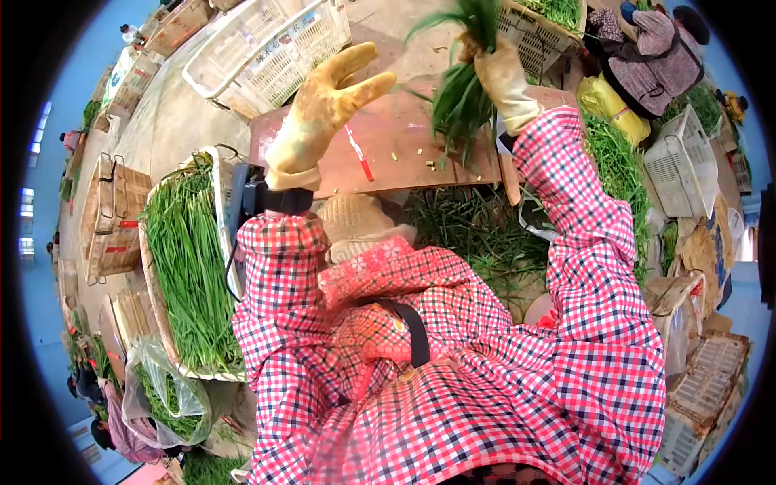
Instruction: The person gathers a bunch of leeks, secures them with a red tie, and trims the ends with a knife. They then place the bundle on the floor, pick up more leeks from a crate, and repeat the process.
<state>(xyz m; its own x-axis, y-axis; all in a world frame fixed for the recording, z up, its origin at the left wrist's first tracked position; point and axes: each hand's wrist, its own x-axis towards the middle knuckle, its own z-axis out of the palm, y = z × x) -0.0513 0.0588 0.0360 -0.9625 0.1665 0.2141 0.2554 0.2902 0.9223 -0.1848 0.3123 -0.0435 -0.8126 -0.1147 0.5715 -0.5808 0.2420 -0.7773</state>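
Both hands wear yellowish work gloves. My left hand (343,85) is raised over the left part of the low reddish board (404,153), with its fingers spread and nothing in them. My right hand (497,69) is closed around a bunch of long green leaves (462,101), held over the far right side of the board; the leaf ends above the fist are blurred. A red and white pen-like object (361,160) and several small cut bits lie on the board.
At the left stands a crate packed with green stalks (190,267). A white crate (275,61) is beyond the board. Loose greens (477,234) lie below the board. At the upper right a co-worker (659,61) sits beside a yellow bag (612,109).
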